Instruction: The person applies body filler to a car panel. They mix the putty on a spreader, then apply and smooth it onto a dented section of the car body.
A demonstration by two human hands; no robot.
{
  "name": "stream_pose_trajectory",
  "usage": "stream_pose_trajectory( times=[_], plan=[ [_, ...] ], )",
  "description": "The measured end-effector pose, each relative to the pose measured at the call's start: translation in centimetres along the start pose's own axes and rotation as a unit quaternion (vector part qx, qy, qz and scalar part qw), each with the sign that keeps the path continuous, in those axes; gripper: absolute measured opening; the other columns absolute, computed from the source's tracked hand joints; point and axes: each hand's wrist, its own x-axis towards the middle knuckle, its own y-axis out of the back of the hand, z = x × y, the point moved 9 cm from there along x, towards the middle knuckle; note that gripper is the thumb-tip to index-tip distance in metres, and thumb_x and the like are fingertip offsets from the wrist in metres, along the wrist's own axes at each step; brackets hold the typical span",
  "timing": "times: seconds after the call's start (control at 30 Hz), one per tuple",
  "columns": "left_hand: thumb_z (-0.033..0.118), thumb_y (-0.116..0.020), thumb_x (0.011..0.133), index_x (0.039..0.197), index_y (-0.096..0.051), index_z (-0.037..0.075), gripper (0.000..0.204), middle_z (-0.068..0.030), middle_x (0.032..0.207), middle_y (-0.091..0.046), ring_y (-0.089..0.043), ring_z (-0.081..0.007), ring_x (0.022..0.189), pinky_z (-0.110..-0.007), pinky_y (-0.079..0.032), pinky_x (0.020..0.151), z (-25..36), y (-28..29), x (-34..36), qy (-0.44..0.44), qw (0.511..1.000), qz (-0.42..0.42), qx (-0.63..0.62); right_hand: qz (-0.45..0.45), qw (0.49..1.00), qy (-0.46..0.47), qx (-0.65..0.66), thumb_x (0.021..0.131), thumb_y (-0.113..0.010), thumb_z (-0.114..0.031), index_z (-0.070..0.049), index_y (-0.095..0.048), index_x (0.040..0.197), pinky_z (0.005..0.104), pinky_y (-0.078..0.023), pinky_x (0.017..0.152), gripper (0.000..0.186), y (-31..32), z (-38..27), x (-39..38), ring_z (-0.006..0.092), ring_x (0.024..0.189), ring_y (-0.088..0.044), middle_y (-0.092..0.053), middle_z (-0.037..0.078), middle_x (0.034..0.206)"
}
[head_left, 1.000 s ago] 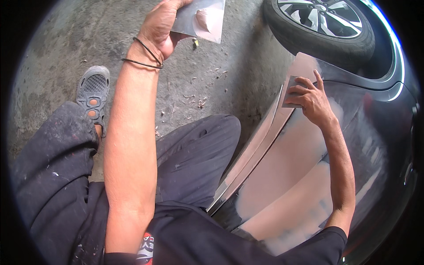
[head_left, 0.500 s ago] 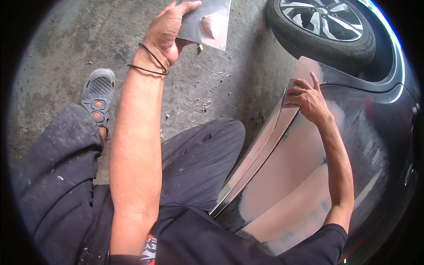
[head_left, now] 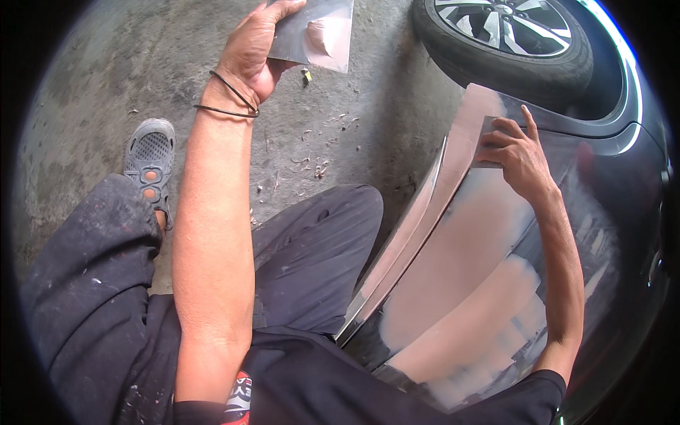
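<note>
Up over the floor, my left hand (head_left: 251,53) is closed on the edge of a flat grey mixing plate (head_left: 292,41). A mound of pinkish body filler (head_left: 321,37) sits on the plate. At the car's lower body panel (head_left: 460,248), my right hand (head_left: 520,156) grips a thin grey filler spreader (head_left: 489,142) against the surface, its index finger raised. Broad smoothed patches of pinkish filler cover the panel around and below that hand. A narrow strip of filler (head_left: 473,113) runs along the sill toward the wheel.
Beyond the panel are a tyre and spoked wheel (head_left: 506,35) under the dark wheel arch. My bent knee (head_left: 326,227) is close to the sill. Small debris (head_left: 320,170) lies on the concrete floor, and a grey clog (head_left: 150,159) is on my foot.
My right hand has moved right with the spreader, away from the sill edge and across the panel. The left hand still holds the plate; the whole view has shifted slightly.
</note>
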Motion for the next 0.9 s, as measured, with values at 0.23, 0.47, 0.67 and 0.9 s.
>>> stream_pose_trajectory(
  times=[0.23, 0.47, 0.67, 0.9],
  plan=[
    [0.024, -0.066, 0.108, 0.135, -0.070, 0.005, 0.033, -0.0091, 0.117, -0.078, -0.076, -0.0217, 0.106, -0.039, -0.065, 0.090, -0.4, 0.1, 0.3, 0.010, 1.000, -0.004, 0.009, 0.007, 0.999, 0.016, 0.038, 0.089, -0.074, 0.007, -0.040, -0.088, 0.110, 0.0639, -0.009, 0.141, 0.053, -2.3, -3.2, 0.4, 0.0176, 0.149, -0.052, -0.078, -0.013, 0.130],
    [0.024, -0.068, 0.107, 0.134, -0.070, 0.005, 0.033, -0.0081, 0.113, -0.078, -0.076, -0.0206, 0.100, -0.037, -0.065, 0.082, 0.0, 0.0, 0.3, -0.001, 1.000, -0.009, 0.010, -0.002, 0.998, 0.030, 0.047, 0.090, -0.078, 0.003, -0.042, -0.088, 0.108, 0.0646, -0.010, 0.141, 0.049, -5.5, -5.4, 0.4, 0.0180, 0.149, -0.053, -0.078, -0.014, 0.130],
    [0.027, -0.071, 0.106, 0.133, -0.071, 0.005, 0.035, -0.0079, 0.111, -0.078, -0.076, -0.0202, 0.098, -0.035, -0.065, 0.080, -0.2, -0.2, 0.1, 0.011, 1.000, -0.019, 0.018, -0.002, 0.998, 0.029, 0.047, 0.091, -0.077, 0.003, -0.039, -0.089, 0.107, 0.0645, -0.009, 0.141, 0.047, -5.7, -5.4, 1.1, 0.0178, 0.148, -0.053, -0.078, -0.014, 0.129],
    [0.027, -0.072, 0.105, 0.133, -0.071, 0.005, 0.036, -0.0078, 0.112, -0.078, -0.076, -0.0202, 0.099, -0.036, -0.065, 0.082, -0.3, 0.0, 0.1, 0.008, 0.999, -0.025, 0.019, -0.011, 0.999, 0.033, 0.037, 0.090, -0.081, -0.002, -0.038, -0.089, 0.106, 0.0649, -0.007, 0.141, 0.041, -6.2, -5.5, 2.5, 0.0170, 0.148, -0.053, -0.079, -0.014, 0.124]
  ],
)
